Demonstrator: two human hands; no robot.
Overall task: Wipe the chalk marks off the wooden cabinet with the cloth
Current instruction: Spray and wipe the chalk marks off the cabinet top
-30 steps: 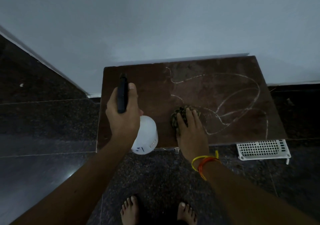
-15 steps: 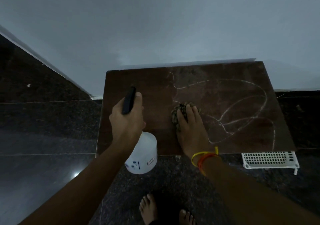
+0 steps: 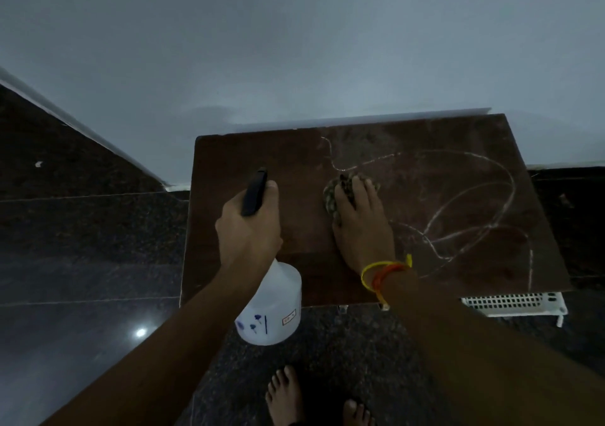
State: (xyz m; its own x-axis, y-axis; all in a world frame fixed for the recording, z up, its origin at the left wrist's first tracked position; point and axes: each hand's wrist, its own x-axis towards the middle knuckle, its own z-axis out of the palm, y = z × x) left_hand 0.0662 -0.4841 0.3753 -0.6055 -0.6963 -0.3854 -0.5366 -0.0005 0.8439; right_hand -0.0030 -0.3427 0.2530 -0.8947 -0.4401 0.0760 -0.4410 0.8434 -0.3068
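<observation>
Right hand (image 3: 361,229), fingers flat, pressed the cloth (image 3: 337,193) onto the cabinet top (image 3: 294,170) at frame centre; over the last second it had slid up toward the upper chalk marks (image 3: 474,196). Left hand (image 3: 248,229) gripped the spray bottle (image 3: 271,307), lower centre. Loops at right remained: wiping judged barely begun.

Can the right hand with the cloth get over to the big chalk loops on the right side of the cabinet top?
Probably yes. The right hand presses the cloth flat on the cabinet top, and nothing lies between it and the chalk loops.
</observation>
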